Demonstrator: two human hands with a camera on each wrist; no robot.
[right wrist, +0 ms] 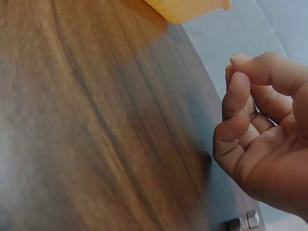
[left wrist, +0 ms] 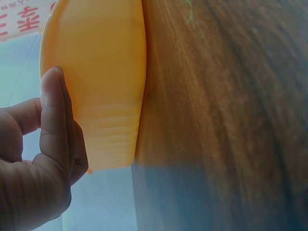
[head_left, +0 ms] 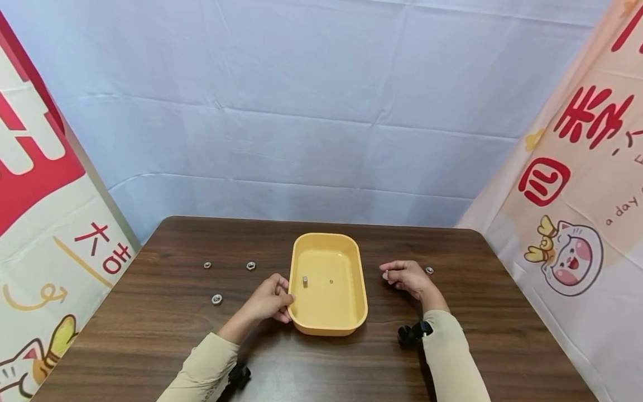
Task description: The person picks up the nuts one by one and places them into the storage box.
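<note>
A yellow plastic tray stands on the table. My left hand grips its left wall, the thumb over the rim and the fingers along the outside; the left wrist view shows these fingers against the tray's wall. Inside lie a silver metal piece, longer than wide, and a tiny nut. Right of the tray, my right hand hovers with thumb and forefinger pinched around a small pale piece, mostly hidden by the fingertips. In the right wrist view, the right hand has its other fingers curled.
On the left of the brown wooden table lie a small nut, a medium nut and a larger nut. Another nut sits beside my right wrist. Cloth backdrops surround the table's back and sides.
</note>
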